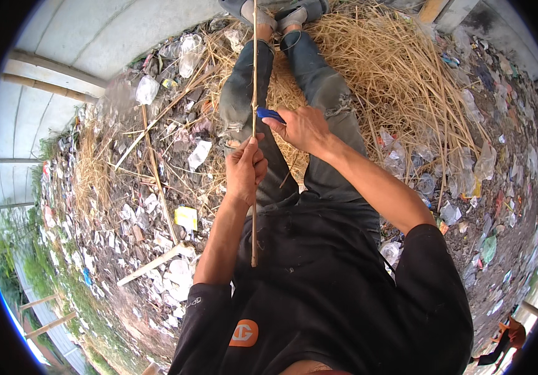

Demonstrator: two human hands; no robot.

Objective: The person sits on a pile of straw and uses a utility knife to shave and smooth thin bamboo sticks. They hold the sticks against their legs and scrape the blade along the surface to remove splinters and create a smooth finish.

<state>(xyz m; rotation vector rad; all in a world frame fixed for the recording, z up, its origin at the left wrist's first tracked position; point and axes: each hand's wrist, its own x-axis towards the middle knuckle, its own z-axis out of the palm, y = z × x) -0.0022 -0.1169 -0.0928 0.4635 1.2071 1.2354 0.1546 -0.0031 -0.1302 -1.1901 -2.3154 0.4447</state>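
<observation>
I am sitting on a heap of dry straw (400,81) with my legs in torn grey jeans (325,94) stretched toward the top of the frame, and I am gripping a long thin cane stalk (254,75) that is running almost straight up and down the middle of the picture. My left hand (246,170) is closing in a full fist around the stalk just below centre frame, thumb pointing up along it, so the stalk's lower end is sticking out beneath that fist over my black shirt (319,281) and its far longer part is reaching away between my shoes at the top edge. My right hand (303,128) is sitting just above and to the right of the left one, fingers curling tight around a small blue-handled knife (270,114); the blue end is pointing left and meeting the stalk right above my left fist, though I cannot tell whether a blade is biting into it. Of the two hands, the left is the one on the stalk itself, the right the nearer to the free length above. Plastic bottles, wrappers and scraps of litter (156,187) are lying thick on the ground to the left and right of the straw.
</observation>
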